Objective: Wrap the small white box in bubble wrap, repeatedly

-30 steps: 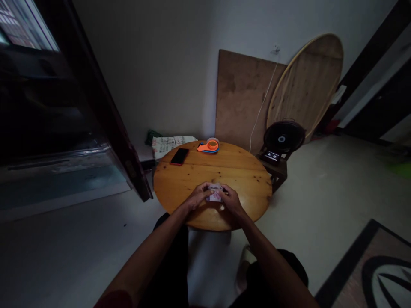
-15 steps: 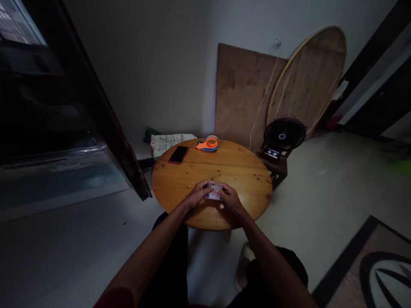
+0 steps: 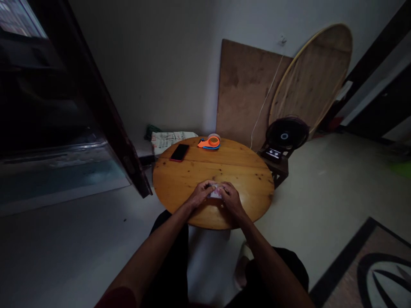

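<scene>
A small, pale, flat packet with pinkish print (image 3: 216,192) is held between my two hands over the near half of the round wooden table (image 3: 180,184). My left hand (image 3: 201,193) grips its left side, thumb on top. On its right side my right hand (image 3: 230,197) closes the same way, thumb pressing the upper face. Most of the fingers are hidden beneath or behind the packet, and its exact kind is too small to make out. A small bright spot shows on the tabletop just under the right hand.
An orange and blue tape dispenser (image 3: 210,142) and a dark phone with a red edge (image 3: 180,152) lie on the table's far side. A black fan (image 3: 287,133) stands on a stool at the right. Boards (image 3: 250,90) lean on the wall. A printed sack (image 3: 170,140) lies behind the table.
Both hands stay on the packet, with the fingers and thumbs shifting slightly. The whole view has moved a little, so the table sits slightly further right.
</scene>
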The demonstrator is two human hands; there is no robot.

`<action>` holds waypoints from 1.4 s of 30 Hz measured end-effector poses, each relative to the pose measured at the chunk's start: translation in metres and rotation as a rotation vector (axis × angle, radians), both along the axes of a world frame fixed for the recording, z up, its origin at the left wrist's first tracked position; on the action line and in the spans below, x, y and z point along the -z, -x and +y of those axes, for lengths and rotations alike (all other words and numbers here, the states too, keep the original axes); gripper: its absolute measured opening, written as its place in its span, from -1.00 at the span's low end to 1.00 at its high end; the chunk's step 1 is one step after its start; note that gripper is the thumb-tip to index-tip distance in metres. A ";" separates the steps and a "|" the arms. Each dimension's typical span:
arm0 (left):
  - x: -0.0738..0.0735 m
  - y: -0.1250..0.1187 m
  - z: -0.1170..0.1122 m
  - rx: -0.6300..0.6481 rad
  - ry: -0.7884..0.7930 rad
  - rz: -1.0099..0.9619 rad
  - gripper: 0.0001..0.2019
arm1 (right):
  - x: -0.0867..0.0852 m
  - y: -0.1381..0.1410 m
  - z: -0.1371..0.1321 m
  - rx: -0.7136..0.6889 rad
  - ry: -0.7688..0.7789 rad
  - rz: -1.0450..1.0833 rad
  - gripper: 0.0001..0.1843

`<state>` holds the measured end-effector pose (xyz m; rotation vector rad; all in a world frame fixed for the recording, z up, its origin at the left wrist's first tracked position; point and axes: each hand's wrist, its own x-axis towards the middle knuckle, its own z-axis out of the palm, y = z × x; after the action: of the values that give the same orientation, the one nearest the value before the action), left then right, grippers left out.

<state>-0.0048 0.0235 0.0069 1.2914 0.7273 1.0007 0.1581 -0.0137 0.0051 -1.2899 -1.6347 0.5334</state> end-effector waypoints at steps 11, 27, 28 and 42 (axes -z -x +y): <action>-0.003 -0.002 -0.002 -0.038 -0.099 0.014 -0.74 | -0.008 0.009 -0.005 0.131 -0.058 -0.219 -0.74; 0.007 -0.006 0.004 -0.045 -0.101 0.012 -0.75 | -0.009 0.009 -0.004 0.145 -0.205 -0.404 -0.72; 0.007 -0.006 0.004 -0.050 -0.111 0.015 -0.76 | -0.009 0.009 -0.005 0.142 -0.217 -0.430 -0.71; 0.022 -0.014 0.009 -0.265 -0.310 0.255 -0.72 | 0.002 -0.006 -0.017 0.083 -0.358 -0.720 -0.60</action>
<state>0.0087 0.0330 -0.0149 1.6418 0.9860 1.2091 0.1641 -0.0304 0.0028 -1.3395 -2.1151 -0.3178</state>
